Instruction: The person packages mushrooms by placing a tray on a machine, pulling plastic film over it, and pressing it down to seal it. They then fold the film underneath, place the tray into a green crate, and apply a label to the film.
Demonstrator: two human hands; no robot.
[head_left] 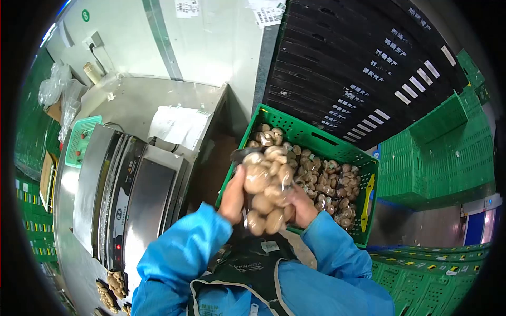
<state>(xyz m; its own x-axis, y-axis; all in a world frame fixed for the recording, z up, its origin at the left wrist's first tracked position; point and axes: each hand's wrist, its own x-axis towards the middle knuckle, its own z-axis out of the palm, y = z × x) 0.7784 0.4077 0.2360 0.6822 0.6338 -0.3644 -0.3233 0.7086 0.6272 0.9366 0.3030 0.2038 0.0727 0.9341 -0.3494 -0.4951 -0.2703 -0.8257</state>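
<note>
Between my two hands are film-wrapped mushrooms (261, 181), brown caps showing through shiny clear plastic, held up in front of my apron. My left hand (233, 196) grips their left side, thumb pointing up. On the right side my right hand (302, 204) closes on them, slightly smeared by motion. A dark tray edge shows at their upper left. Just beyond, a green crate (311, 138) holds many more wrapped mushroom packs (329, 181); the held mushrooms overlap its near left part in this view.
On the left, a steel table (134, 97) carries a wrapping machine (124, 195), a paper sheet (179, 126) and a small green basket (83, 139). More mushroom packs (109, 295) lie at its near end. Black crates (337, 68) are stacked behind; green crates (421, 158) stand right.
</note>
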